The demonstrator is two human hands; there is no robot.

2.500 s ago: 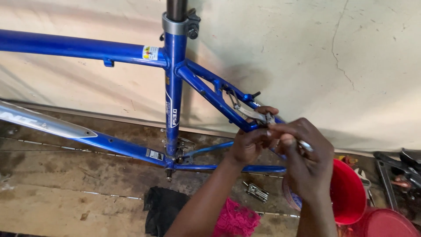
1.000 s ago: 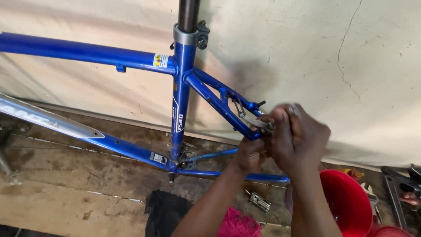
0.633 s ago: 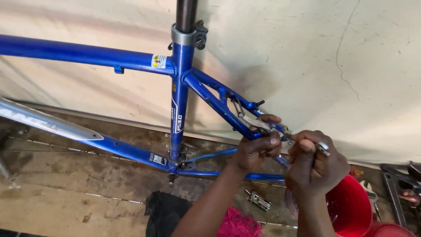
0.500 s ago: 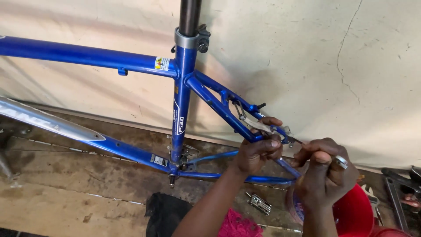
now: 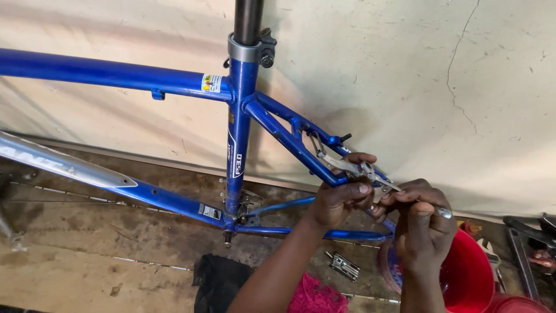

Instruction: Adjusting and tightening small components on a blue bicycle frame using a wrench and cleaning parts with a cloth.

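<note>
Silver brake arm on the rear stay of a blue bicycle frame is the thing being worked on; it sits just right of centre in the view, at about three o'clock from the frame's upright seat tube; a thin wire loop rises from it toward eleven o'clock along the stay. Left hand is curled around the stay and the brake arm, thumb on top and fingers wrapped beneath, grasping both together; right hand sits just beside it at four o'clock, clenched around a slim metal tool whose tip reaches toward ten o'clock to the brake arm and whose shiny end shows past the knuckles; the two hands touch at the fingertips. Both forearms come up from the bottom edge at six o'clock.

Frame hangs against a pale, cracked wall; its top tube runs off toward nine o'clock, and a dark seat post with a grey clamp rises toward twelve o'clock. Below the right hand, at five o'clock, stands a red bucket; a small folding multi-tool lies on the worn wooden floor at six o'clock from the left hand; a black cloth and a pink rag lie near the left forearm; dark metal tools rest at the far right edge.
</note>
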